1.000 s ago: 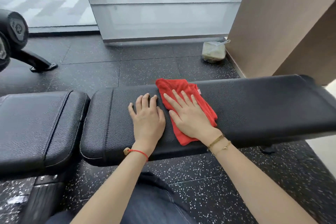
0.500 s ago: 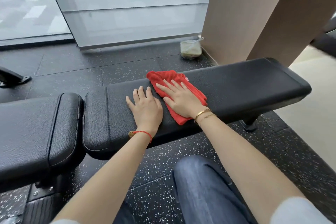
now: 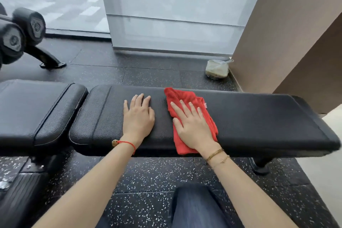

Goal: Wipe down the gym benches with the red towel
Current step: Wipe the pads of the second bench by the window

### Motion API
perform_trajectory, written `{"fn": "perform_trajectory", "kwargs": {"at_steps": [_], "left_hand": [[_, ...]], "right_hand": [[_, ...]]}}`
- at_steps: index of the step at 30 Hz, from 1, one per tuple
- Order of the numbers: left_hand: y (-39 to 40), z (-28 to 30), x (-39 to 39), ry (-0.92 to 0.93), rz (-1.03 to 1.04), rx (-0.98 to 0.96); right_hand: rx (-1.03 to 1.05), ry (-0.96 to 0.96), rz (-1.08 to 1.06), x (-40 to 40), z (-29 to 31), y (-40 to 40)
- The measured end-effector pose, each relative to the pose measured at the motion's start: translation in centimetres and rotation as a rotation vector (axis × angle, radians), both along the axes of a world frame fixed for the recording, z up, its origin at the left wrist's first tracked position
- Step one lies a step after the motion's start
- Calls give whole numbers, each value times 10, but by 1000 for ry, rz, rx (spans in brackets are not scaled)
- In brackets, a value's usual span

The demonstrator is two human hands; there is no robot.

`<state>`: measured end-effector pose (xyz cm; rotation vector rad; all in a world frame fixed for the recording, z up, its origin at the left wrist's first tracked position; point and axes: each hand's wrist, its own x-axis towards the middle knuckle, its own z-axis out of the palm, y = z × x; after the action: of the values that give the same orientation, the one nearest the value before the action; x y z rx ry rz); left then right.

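Note:
A long black padded bench pad (image 3: 259, 116) runs across the middle of the view. On it lies the crumpled red towel (image 3: 185, 96), spread from the far edge to the near edge. My right hand (image 3: 192, 124) presses flat on the towel with straight, spread fingers. My left hand (image 3: 137, 116) rests flat on the bare pad a hand's width to the left of the towel and holds nothing. A second black pad (image 3: 33, 111), the seat section, adjoins the long pad on the left.
Speckled black rubber floor (image 3: 148, 177) lies under the bench. Dark foam rollers on a frame (image 3: 20, 31) stand at far left. A clear plastic container with a spoon (image 3: 216, 69) sits by the brown wall (image 3: 281, 33). My knee in jeans (image 3: 196, 207) is below.
My right hand has slid the red towel to the right along the pad, opening a gap from my left hand. The camera view has shifted too.

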<state>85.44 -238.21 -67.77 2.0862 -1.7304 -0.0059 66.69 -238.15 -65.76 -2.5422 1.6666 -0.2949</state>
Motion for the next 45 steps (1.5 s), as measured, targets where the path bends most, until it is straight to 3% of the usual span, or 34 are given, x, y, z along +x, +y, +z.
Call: {"fn": "perform_trajectory", "kwargs": {"at_steps": [7,16,24,29,33,45], "left_hand": [[4,3,-5,18,24,6],[3,4,-7,39,32,35],[1,4,-7,45,40,32],[-11,11,-39,166,165,17],[-16,11,-69,136,145,25],[-17,2,-80,23,172,44]], "right_hand": [[82,29,44,2,7,-23],[38,10,80,-29,5,-19],[92,27,-182,-83,9,-58],[133,-5,-33,-37,13,-64],[74,-7,71,-45,7,-48],[62,-26,51,-70,-2,-43]]}}
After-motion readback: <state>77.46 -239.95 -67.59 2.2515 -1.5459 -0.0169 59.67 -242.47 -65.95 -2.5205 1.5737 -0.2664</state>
